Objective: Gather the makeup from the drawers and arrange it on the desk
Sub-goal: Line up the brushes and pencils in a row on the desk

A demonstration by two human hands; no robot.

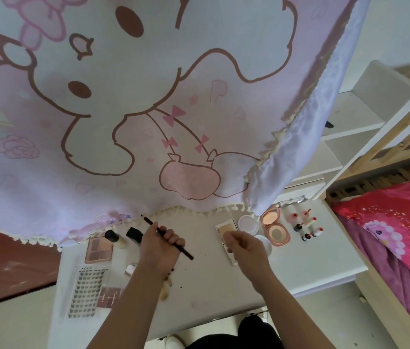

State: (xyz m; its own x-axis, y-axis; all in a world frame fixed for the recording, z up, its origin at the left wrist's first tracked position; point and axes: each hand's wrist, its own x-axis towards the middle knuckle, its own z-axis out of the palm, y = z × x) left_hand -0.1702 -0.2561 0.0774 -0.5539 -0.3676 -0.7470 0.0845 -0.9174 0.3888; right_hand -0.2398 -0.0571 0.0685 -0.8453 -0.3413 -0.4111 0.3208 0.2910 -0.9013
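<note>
Left hand: my fingers are curled tight round the middle of a thin dark pencil, which I hold in a fist above the desk, over its middle. The pencil's long axis runs on a diagonal. One end points to the desk's far left, up to the hem of the curtain; the other points to the desk's near right and sticks out past my knuckles.

Right hand: it hovers over the desk's far middle, fingers loosely curled, fingertips blurred. I cannot tell whether they pinch anything. It covers the near part of a cream palette.

Under my left forearm, on the desk's middle, lie a tan tufted brush head, partly hidden, and some dark crumbs.

On the desk's far left are two dark-capped bottles and a brown eyeshadow palette, just in front of them. On the near left lie a card of false lashes and a small brown card against it.

On the desk's far right are a round white jar, an open pink compact and a cluster of small red-capped bottles.

The cartoon-printed curtain hangs over the desk's far edge, its fringe hiding what lies behind. A bed with a red cover stands just beyond the desk's right end.
</note>
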